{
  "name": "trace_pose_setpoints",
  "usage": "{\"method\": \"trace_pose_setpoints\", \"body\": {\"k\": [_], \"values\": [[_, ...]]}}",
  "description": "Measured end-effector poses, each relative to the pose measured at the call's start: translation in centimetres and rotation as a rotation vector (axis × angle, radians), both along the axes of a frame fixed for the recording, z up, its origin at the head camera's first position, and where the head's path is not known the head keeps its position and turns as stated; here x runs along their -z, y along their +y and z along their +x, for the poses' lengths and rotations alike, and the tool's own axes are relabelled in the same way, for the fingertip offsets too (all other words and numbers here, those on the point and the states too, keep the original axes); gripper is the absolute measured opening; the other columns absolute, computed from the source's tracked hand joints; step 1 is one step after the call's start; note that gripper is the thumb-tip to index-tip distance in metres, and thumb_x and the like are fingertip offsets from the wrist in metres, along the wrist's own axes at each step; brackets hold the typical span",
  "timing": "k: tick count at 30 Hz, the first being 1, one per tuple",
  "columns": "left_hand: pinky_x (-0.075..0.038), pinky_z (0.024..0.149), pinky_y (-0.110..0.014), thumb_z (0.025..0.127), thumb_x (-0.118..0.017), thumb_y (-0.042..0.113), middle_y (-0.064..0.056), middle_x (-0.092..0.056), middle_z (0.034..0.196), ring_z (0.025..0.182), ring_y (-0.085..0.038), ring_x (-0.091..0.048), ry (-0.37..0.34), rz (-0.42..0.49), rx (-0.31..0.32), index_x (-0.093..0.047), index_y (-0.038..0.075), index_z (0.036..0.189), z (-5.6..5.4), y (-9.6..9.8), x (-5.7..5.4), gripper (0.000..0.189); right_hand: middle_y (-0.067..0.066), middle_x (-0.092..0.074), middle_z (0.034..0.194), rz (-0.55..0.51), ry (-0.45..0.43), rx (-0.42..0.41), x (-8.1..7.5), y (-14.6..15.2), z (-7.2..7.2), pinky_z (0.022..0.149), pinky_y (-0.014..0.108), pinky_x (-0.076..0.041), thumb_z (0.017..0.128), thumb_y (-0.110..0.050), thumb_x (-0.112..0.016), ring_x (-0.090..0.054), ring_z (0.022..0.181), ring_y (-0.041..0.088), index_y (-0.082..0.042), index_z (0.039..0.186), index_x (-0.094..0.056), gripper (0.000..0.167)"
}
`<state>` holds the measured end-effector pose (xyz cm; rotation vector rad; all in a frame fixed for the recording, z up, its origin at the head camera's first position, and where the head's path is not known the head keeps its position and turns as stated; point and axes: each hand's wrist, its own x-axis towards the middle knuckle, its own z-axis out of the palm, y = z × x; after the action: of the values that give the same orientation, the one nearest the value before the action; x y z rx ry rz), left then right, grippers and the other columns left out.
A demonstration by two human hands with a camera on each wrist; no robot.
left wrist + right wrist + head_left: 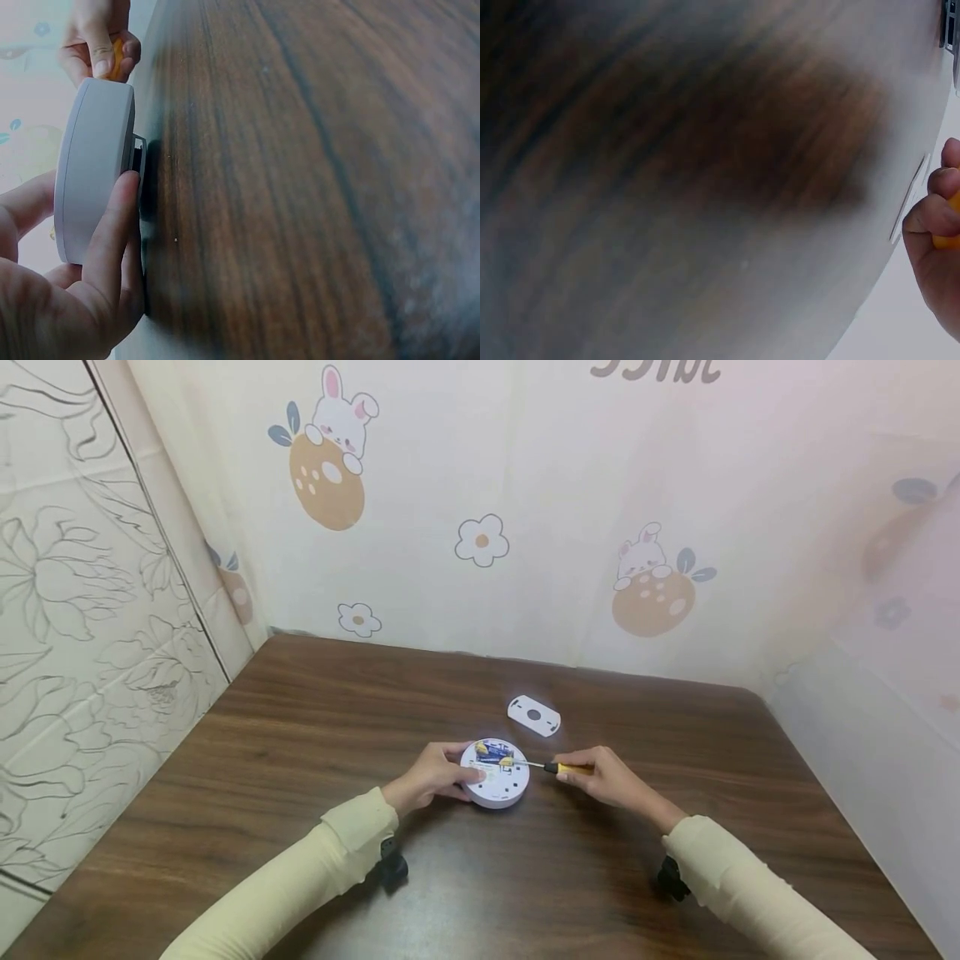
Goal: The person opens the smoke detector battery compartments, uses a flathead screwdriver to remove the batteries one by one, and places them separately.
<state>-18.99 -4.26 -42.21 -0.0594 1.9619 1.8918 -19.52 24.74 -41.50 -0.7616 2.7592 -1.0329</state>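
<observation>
My left hand [435,774] grips a round white battery-powered device [498,791] by its left side, thumb on the upper face and fingers underneath. Blue-and-yellow batteries [495,755] sit in the recess of that face. In the left wrist view the device [97,157] shows its thick side wall, with fingers [112,232] of my left hand under it. My right hand [607,777] holds a screwdriver [562,768] with a yellow and black handle. Its metal shaft points left, the tip at the right end of the batteries. In the right wrist view my right hand [934,240] curls round the yellow handle.
A white plate with a dark round centre [534,716] lies on the brown wooden table [360,693], just behind the device. Patterned curtains [480,460] hang along the table's back edge. Black wrist cameras show under both sleeves.
</observation>
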Motion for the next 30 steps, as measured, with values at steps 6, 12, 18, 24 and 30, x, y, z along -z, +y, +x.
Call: {"method": "trace_pose_setpoints", "body": {"k": [6,12,18,24,30], "values": [[-0.06,0.058,-0.037,0.078,-0.073,-0.007,-0.021,-0.059,0.11,0.067,-0.021,-0.064,0.004,0.003,-0.008,-0.053,-0.001,0.134,0.0,-0.01,0.23,0.06,0.011,-0.068,0.107,-0.031,-0.055,0.0,0.51,0.13,-0.1,0.064,0.024,-0.048,0.089,-0.013,-0.068,-0.055,0.078,0.018,0.002,0.115,-0.067,0.03],[-0.06,0.059,-0.037,0.079,-0.073,-0.007,-0.022,-0.057,0.115,0.069,-0.021,-0.064,-0.001,-0.001,-0.008,-0.053,0.0,0.134,-0.01,0.0,0.48,0.06,0.012,-0.066,0.11,-0.034,-0.082,0.0,0.75,0.29,-0.13,0.068,0.026,-0.048,0.09,-0.016,-0.067,-0.055,0.082,0.02,0.001,0.118,-0.066,0.032],[-0.06,0.06,-0.037,0.079,-0.073,-0.006,-0.022,-0.057,0.117,0.071,-0.022,-0.065,-0.001,-0.001,-0.008,-0.053,0.001,0.135,0.06,-0.07,0.5,0.06,0.011,-0.067,0.109,-0.042,-0.104,-0.018,0.91,0.47,-0.21,0.065,0.024,-0.049,0.091,-0.017,-0.067,-0.056,0.08,0.019,0.001,0.118,-0.066,0.033],[-0.06,0.062,-0.037,0.079,-0.072,-0.006,-0.023,-0.056,0.119,0.073,-0.022,-0.065,-0.012,-0.002,-0.005,-0.052,0.002,0.135,0.08,-0.03,0.41,0.06,0.008,-0.067,0.103,-0.059,-0.141,-0.038,0.85,0.62,-0.36,0.06,0.023,-0.048,0.091,-0.018,-0.066,-0.056,0.076,0.017,0.001,0.118,-0.066,0.032],[-0.06,0.062,-0.037,0.08,-0.072,-0.006,-0.022,-0.056,0.117,0.073,-0.022,-0.064,-0.013,0.006,0.0,-0.052,0.001,0.135,0.01,-0.03,0.39,0.06,0.007,-0.066,0.095,-0.07,-0.176,-0.045,0.66,0.65,-0.47,0.056,0.022,-0.047,0.091,-0.018,-0.066,-0.055,0.071,0.017,0.0,0.119,-0.066,0.033]]}}
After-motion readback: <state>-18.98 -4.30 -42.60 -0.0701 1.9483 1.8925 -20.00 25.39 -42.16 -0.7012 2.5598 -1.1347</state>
